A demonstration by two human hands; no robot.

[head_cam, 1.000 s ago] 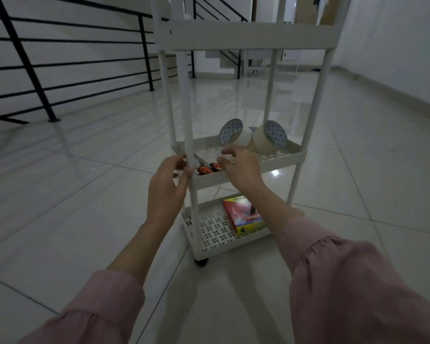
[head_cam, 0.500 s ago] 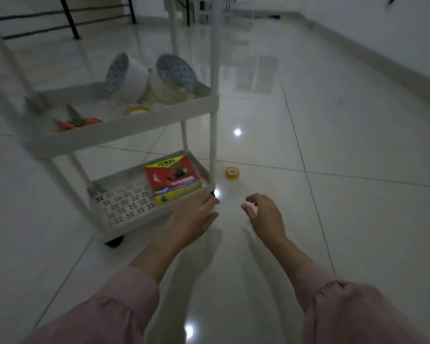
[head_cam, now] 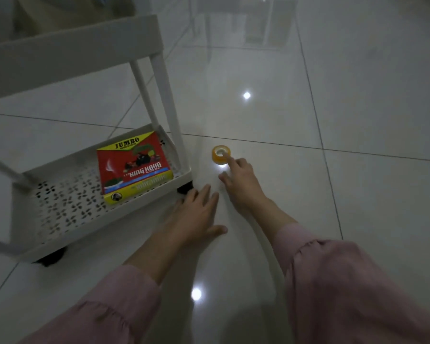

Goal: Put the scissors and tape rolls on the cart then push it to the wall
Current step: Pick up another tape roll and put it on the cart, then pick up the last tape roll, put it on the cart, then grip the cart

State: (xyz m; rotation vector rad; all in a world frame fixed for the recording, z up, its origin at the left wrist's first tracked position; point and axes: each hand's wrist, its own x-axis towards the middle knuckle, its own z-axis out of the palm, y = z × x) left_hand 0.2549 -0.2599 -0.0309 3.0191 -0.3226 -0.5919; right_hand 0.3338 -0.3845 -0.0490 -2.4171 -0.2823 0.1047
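Note:
A small yellow tape roll (head_cam: 220,154) lies flat on the floor tiles just right of the white cart (head_cam: 67,53). My right hand (head_cam: 241,181) reaches over the floor with its index fingertip touching the roll's near rim; nothing is gripped. My left hand (head_cam: 196,214) is spread flat, palm down, just in front of the cart's bottom shelf (head_cam: 67,209) near a black caster (head_cam: 184,189). The middle shelf shows only its front wall, so the scissors and big tape rolls on it are hidden at the top left.
A red and yellow "JUMBO King Kong" box (head_cam: 134,167) lies on the perforated bottom shelf. A second caster (head_cam: 50,258) sits under the shelf's near corner. Glossy white tiles with bright light spots stretch to the right and ahead.
The view has dropped closer to the floor. My right hand moved forward to touch the yellow roll; my left hand stayed low by the bottom shelf. Earlier both hands were at the middle shelf.

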